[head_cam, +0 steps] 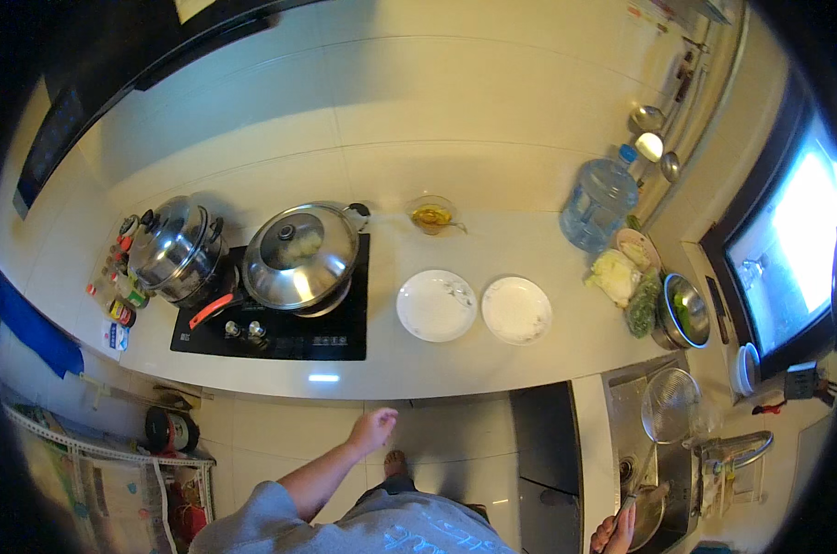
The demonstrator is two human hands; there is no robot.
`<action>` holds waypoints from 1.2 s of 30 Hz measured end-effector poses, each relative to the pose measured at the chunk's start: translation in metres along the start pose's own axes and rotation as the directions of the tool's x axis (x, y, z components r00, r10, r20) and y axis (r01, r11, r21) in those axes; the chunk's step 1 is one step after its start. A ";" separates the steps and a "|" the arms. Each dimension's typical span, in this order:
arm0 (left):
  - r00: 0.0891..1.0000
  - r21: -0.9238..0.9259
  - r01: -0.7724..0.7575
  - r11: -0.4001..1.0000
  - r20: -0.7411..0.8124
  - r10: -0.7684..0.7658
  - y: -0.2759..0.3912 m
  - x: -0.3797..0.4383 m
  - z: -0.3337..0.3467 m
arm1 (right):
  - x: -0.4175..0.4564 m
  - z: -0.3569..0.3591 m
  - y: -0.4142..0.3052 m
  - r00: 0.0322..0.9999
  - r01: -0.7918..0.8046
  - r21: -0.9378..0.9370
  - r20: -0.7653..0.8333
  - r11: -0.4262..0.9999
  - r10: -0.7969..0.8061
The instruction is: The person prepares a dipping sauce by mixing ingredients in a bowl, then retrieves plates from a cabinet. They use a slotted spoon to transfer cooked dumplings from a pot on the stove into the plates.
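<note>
My right hand [620, 537], at the bottom edge, grips the handle of a wire-mesh strainer [670, 405]. The strainer's round mesh head is over the stainless-steel sink [616, 408], and a rounded pan or lid [650, 516] sits in the sink close to that hand. In front of my body, above the floor, hangs my left hand [375, 428] with curled fingers and nothing visible in it. Two white plates [436, 306] [516, 310] lie side by side on the countertop [453, 367] beyond it.
On the black cooktop [349, 339], a lidded wok [301, 260] sits beside a lidded steel pot [169, 249]. A red handle [214, 310] juts forward. Several bottles [117, 294], an oil bowl [431, 216], a water jug [598, 204], cabbage [616, 277] and steel bowls [685, 311] line the counter.
</note>
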State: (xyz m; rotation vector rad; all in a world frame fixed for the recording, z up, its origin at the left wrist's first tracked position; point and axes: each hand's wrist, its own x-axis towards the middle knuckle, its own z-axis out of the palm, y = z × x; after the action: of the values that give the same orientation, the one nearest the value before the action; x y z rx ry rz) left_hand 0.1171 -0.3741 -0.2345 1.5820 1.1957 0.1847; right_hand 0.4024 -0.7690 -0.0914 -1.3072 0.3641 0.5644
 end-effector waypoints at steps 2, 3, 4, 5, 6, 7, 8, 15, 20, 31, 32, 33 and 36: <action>0.982 0.014 -0.084 0.996 -0.169 0.085 -0.008 0.030 -0.039 | 0.048 0.010 0.031 0.524 0.600 -0.790 0.264 0.130 -0.810; 0.924 0.120 -0.213 0.970 -0.297 0.240 -0.020 0.050 -0.062 | 0.058 0.020 0.042 0.492 0.601 -0.796 0.294 0.075 -0.819; 0.815 0.222 -0.351 0.909 -0.406 0.414 0.000 0.066 -0.089 | 0.065 0.028 0.054 0.455 0.589 -0.808 0.311 0.020 -0.834; 0.658 0.336 -0.459 0.822 -0.493 0.569 0.032 0.082 -0.119 | 0.072 0.033 0.065 0.417 0.569 -0.821 0.324 -0.034 -0.849; 0.604 0.375 -0.438 0.817 -0.551 0.577 0.057 0.095 -0.152 | 0.042 0.070 0.061 0.690 0.560 -0.704 0.104 0.437 -0.716; 0.589 0.391 -0.390 0.834 -0.590 0.552 0.073 0.107 -0.182 | 0.018 0.097 0.058 0.903 0.369 -0.449 -0.034 0.814 -0.428; 0.533 0.465 -0.373 0.803 -0.601 0.595 0.088 0.125 -0.214 | 0.015 0.107 0.054 0.925 0.336 -0.457 -0.002 0.823 -0.379; 0.773 0.729 0.258 0.634 -0.549 0.318 0.135 0.219 -0.307 | 0.043 0.148 0.056 0.969 0.215 -0.367 0.194 0.905 -0.151; 0.838 0.682 0.439 0.585 -0.546 0.009 0.135 0.247 -0.320 | 0.048 0.179 0.054 0.932 0.184 -0.509 0.363 0.841 0.016; 0.595 0.643 0.290 0.709 -0.701 0.393 0.157 0.152 -0.360 | 0.104 0.245 0.045 0.775 0.102 -0.532 0.572 0.840 0.268; 0.552 0.581 0.215 0.785 -0.735 0.393 0.139 0.143 -0.370 | 0.106 0.254 0.043 0.754 0.110 -0.533 0.595 0.839 0.279; 0.497 0.514 0.140 0.846 -0.775 0.389 0.121 0.126 -0.383 | 0.110 0.262 0.043 0.726 0.098 -0.532 0.616 0.841 0.305; 0.496 -0.091 -0.396 0.914 -0.859 0.129 0.110 0.072 -0.360 | 0.125 0.281 0.043 0.675 0.075 -0.553 0.641 0.830 0.366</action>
State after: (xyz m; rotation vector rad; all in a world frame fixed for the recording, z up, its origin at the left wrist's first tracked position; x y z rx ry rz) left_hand -0.0180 -0.0756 -0.0353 1.4128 1.5276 1.4277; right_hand 0.4618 -0.4670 -0.1288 -1.4646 -0.4075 1.3592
